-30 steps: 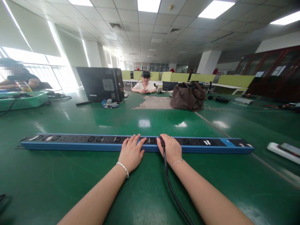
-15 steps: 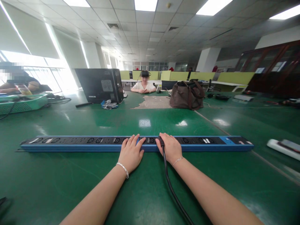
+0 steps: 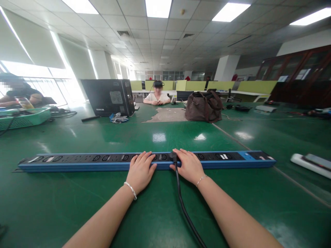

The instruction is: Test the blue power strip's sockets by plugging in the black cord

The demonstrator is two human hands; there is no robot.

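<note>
Right hand, plug (black) more exposed

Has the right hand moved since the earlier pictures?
Yes: against the blue power strip, the right hand has shifted slightly rightward, uncovering more of the black plug.

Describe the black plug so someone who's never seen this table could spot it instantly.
On the green table, find the long blue power strip lying crosswise. Look on top, between the left hand and the right hand, close by the latter. There sits the black plug: unlike the neighbouring sockets, it stands up from the strip and trails a thick black cable toward the wearer.
</note>
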